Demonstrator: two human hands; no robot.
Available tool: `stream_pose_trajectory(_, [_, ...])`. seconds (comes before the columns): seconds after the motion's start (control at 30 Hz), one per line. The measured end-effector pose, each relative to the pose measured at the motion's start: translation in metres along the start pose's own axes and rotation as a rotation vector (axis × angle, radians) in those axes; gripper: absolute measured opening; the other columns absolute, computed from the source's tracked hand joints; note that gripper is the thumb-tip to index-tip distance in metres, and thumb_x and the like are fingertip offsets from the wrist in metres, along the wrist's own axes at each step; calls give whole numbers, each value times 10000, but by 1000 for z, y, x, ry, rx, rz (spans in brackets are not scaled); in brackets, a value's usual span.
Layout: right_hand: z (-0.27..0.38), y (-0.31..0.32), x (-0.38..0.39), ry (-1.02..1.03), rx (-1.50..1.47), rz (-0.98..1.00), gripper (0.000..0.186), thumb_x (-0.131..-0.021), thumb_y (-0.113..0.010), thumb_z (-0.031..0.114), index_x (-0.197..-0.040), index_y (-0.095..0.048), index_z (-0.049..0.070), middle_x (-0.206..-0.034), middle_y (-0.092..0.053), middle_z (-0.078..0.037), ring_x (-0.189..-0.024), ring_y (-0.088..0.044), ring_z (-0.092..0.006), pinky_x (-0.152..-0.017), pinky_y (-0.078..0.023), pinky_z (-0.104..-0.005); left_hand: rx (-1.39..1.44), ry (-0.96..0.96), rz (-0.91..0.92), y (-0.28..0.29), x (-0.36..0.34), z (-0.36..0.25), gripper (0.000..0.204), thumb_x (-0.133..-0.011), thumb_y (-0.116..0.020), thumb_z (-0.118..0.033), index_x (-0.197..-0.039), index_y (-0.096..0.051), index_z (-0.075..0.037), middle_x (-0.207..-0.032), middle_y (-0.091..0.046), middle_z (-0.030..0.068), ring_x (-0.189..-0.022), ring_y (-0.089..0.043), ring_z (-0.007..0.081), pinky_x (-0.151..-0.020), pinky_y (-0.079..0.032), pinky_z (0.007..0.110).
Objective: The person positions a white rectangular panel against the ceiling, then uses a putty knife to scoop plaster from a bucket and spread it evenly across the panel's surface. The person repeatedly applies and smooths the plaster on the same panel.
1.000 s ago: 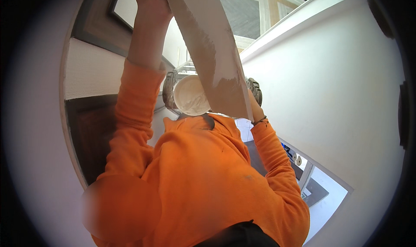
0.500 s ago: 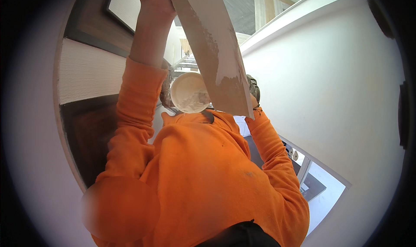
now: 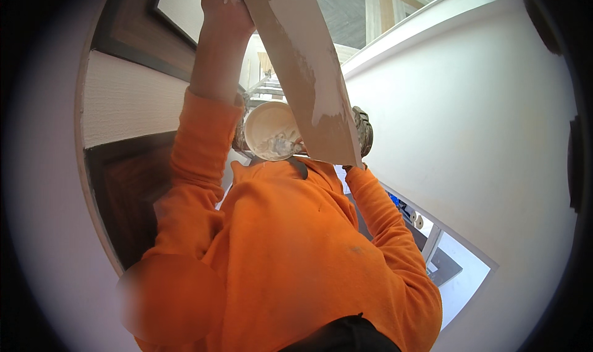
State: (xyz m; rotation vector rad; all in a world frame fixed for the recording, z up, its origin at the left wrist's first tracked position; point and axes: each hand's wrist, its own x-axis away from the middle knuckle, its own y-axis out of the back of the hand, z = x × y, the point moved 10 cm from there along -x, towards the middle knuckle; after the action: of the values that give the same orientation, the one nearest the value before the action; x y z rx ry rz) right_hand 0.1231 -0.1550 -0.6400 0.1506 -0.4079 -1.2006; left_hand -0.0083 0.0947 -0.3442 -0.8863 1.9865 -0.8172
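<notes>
My left hand [image 3: 227,3], flecked with white paste, grips a long board [image 3: 299,67] along its left edge; the board is light brown with patchy pale coating and slants down across the middle. Beneath it sits a cream round bucket [image 3: 262,126] with whitish paste inside. My right hand [image 3: 298,147] is mostly hidden behind the board's lower part; a bit of it appears at the bucket's inside, by a small greyish tool [image 3: 280,143] too unclear to name exactly. My orange sleeves and top fill the lower middle.
My boots [image 3: 363,131] flank the bucket. A white wall [image 3: 457,123] rises at right, dark-framed panels [image 3: 126,191] at left. Steps [image 3: 269,86] lie beyond the bucket, a grey-and-tan patterned surface [image 3: 340,18] farther off, and a lower opening [image 3: 457,271] at bottom right.
My right forearm has moved slightly up and inward, and the greyish tool now shows in the bucket. My left hand and the board have shifted slightly rightward.
</notes>
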Motion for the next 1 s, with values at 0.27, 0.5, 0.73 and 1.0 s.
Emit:
stream_pose_trajectory(0.27, [-1,-9,12,-116,-244,-6,311,-955,-653,218,-1182,-726,18,-740,-687,-33,-567,-550,-100,-503,-440,-273,-69,24,-68,3,17,3,822,-1020,-415,-638,-1575,-322,-38,-1532,-447,219,-1444,-420,387,-1188,-396,590])
stream_pose_trajectory(0.5, [77,50,44,-224,-438,-153,294,-962,-646,86,-1227,-715,-18,-721,-692,-44,-474,-476,-39,-444,-388,-221,-91,61,-96,-4,31,-18,795,-1032,-375,-634,-1565,-349,-45,-1547,-440,211,-1455,-408,380,-1207,-362,591])
stream_pose_trajectory(0.73, [165,130,85,15,-398,-315,234,-940,-685,103,-1123,-734,-34,-812,-731,-71,-621,-618,-80,-519,-462,-221,-170,9,112,-8,29,-41,758,-1049,-371,-585,-1577,-330,-43,-1593,-390,205,-1474,-393,354,-1228,-333,580])
stream_pose_trajectory(1.0, [255,112,109,622,-19,-334,324,-721,-815,-58,-1026,-765,38,-1033,-707,-129,-847,-701,-233,-664,-546,-323,98,62,50,-11,26,-27,706,-1070,-360,-534,-1593,-314,-63,-1595,-390,205,-1492,-372,313,-1248,-304,572])
